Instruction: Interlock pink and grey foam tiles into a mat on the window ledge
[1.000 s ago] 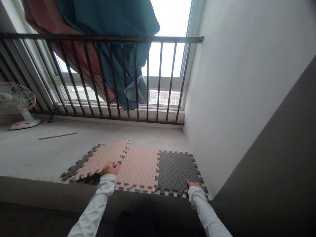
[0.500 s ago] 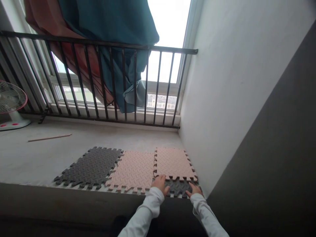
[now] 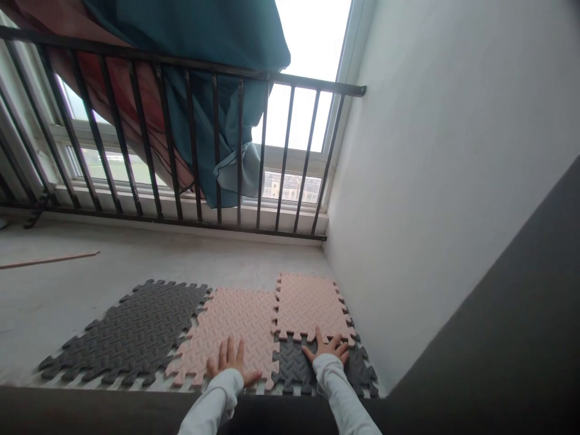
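Observation:
My left hand point(image 3: 232, 362) lies with fingers spread on the front part of a pink foam puzzle mat point(image 3: 240, 314). My right hand point(image 3: 327, 349) is also spread, resting on a dark grey foam mat point(image 3: 290, 365), its fingertips at the front edge of a second pink foam mat point(image 3: 312, 305). That second pink mat lies on top of the grey one and hides its back part. To the left is another dark grey foam mat point(image 3: 131, 329), beside the first pink mat. Neither hand holds anything.
The mats lie on a concrete ledge point(image 3: 27, 314) with a front edge close to me. A white wall point(image 3: 399, 181) rises on the right. Behind stand a black metal railing point(image 3: 203, 226) and a teal and pink curtain point(image 3: 199, 36). A thin stick point(image 3: 54, 260) lies at left.
My left hand has moved left from the grey mat's edge onto the pink mat. My right hand has shifted left along the grey mat. The view has moved closer and turned right.

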Demonstrator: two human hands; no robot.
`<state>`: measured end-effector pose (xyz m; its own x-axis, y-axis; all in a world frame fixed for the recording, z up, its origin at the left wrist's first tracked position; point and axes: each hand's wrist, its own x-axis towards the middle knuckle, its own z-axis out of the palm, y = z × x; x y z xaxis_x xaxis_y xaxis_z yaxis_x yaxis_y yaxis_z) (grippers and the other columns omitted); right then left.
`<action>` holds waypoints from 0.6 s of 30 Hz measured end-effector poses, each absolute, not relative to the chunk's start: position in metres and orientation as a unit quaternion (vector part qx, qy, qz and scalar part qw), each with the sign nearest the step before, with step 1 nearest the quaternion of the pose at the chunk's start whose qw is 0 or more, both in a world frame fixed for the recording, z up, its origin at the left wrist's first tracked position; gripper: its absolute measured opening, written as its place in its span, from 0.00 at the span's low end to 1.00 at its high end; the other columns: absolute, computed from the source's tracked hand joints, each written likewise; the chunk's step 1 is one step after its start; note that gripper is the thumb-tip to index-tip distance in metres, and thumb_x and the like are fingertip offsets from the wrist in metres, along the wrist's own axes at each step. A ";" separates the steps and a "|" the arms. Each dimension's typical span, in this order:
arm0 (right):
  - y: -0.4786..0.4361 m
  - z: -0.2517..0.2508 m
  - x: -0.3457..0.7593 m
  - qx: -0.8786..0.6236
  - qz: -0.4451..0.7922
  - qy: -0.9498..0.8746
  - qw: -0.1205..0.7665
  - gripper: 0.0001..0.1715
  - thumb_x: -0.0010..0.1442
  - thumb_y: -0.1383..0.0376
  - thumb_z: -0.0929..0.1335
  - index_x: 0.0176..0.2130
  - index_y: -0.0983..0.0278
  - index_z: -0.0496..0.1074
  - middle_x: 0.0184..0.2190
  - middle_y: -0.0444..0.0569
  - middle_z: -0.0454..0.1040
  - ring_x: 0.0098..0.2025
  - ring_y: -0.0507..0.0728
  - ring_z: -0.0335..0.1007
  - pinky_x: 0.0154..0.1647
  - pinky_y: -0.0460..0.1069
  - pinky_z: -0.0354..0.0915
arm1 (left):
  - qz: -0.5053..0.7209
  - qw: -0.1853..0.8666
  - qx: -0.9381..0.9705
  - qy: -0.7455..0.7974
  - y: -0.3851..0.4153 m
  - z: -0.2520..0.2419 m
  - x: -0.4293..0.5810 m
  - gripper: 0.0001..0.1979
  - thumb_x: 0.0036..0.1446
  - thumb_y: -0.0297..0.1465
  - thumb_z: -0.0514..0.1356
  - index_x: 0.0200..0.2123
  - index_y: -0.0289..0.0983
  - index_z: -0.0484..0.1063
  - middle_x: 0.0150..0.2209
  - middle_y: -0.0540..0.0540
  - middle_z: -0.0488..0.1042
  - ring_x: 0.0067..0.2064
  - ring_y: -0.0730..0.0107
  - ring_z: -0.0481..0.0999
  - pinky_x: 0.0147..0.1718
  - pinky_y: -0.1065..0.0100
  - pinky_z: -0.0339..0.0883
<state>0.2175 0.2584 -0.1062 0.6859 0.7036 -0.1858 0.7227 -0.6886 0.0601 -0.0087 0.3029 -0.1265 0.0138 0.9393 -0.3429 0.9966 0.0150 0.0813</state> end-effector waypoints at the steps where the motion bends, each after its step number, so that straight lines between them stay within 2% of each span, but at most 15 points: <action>1: 0.267 -0.109 0.220 0.919 -0.066 0.384 0.063 0.46 0.41 0.37 0.58 0.56 0.49 0.49 0.58 0.61 0.47 0.56 0.76 0.44 0.49 0.70 0.34 | -0.090 0.150 0.696 0.697 0.303 -0.129 -0.008 0.48 0.33 0.53 0.54 0.58 0.45 0.42 0.62 0.46 0.33 0.61 0.55 0.30 0.52 0.43 0.28; 6: 0.310 -0.108 0.239 0.929 -0.057 0.362 0.056 0.46 0.41 0.35 0.53 0.56 0.49 0.48 0.58 0.63 0.47 0.55 0.76 0.45 0.49 0.71 0.30 | -0.103 0.137 0.692 0.701 0.302 -0.137 -0.009 0.46 0.33 0.53 0.54 0.57 0.47 0.42 0.62 0.48 0.33 0.61 0.55 0.30 0.51 0.42 0.29; 10: 0.340 -0.103 0.250 0.931 -0.057 0.360 0.038 0.46 0.43 0.35 0.51 0.56 0.52 0.48 0.57 0.65 0.47 0.55 0.76 0.46 0.47 0.73 0.30 | -0.067 0.101 0.700 0.704 0.298 -0.145 -0.009 0.46 0.32 0.54 0.55 0.56 0.48 0.45 0.62 0.47 0.36 0.61 0.54 0.31 0.51 0.41 0.29; 14: 0.363 -0.097 0.253 0.940 -0.043 0.338 0.029 0.46 0.42 0.35 0.51 0.56 0.51 0.49 0.57 0.66 0.47 0.54 0.77 0.46 0.44 0.75 0.31 | -0.061 0.096 0.698 0.707 0.300 -0.156 -0.010 0.48 0.29 0.53 0.57 0.56 0.48 0.47 0.61 0.48 0.38 0.61 0.51 0.31 0.51 0.41 0.29; 18: 0.380 -0.091 0.255 0.938 -0.060 0.343 0.007 0.44 0.47 0.38 0.51 0.57 0.54 0.46 0.57 0.69 0.46 0.54 0.75 0.48 0.44 0.75 0.33 | -0.073 0.115 0.696 0.705 0.303 -0.160 -0.012 0.49 0.28 0.53 0.58 0.56 0.48 0.46 0.61 0.48 0.36 0.60 0.49 0.29 0.51 0.40 0.28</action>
